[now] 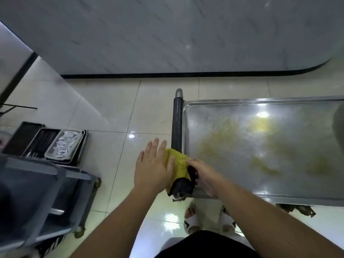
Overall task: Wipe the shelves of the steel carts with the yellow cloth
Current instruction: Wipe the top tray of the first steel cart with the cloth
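Head view looks down on 1 steel cart (260,146) whose top shelf shows yellowish smears across its middle and toward the person's side. Its black handle bar (176,125) runs along the shelf's left edge, and the yellow cloth (176,164) is draped over the near end of that bar. The left hand (152,166) lies flat, fingers straight, pressing the cloth's left side; the right hand (202,175) sits on the cloth's right side at the shelf's near-left corner, but whether its fingers pinch the cloth I cannot tell. Judging from this, the step is gathering the cloth before wiping. Doing it well likely means bunching it into 1 flat pad, then sweeping from the bar across the smears in overlapping strokes. A grey cart (46,192) stands well left of the bar.
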The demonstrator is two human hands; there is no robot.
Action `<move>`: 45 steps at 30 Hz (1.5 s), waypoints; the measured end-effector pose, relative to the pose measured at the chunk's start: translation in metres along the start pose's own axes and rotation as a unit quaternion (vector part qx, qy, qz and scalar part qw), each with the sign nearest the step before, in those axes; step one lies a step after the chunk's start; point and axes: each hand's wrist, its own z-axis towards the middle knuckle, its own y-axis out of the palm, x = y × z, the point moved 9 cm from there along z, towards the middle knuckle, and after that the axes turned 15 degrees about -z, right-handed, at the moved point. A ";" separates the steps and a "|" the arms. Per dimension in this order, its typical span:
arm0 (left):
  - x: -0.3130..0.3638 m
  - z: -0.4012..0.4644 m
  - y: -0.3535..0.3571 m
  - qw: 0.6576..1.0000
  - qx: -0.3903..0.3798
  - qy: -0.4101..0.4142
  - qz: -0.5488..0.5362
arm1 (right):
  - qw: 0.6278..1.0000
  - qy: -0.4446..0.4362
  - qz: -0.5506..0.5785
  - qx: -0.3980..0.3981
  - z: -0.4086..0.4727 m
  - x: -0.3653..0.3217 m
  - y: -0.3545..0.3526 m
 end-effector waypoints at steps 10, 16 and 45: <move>0.001 0.008 -0.010 1.000 0.006 0.017 0.003 | 0.998 -0.053 0.045 -0.012 -0.016 -0.024 -0.004; 0.018 0.026 -0.014 0.999 0.012 0.037 0.007 | 0.990 -0.058 0.119 0.058 -0.041 -0.027 -0.050; 0.075 0.115 0.060 0.988 -0.006 0.152 0.033 | 0.685 -0.234 -0.664 0.187 0.039 0.057 -0.007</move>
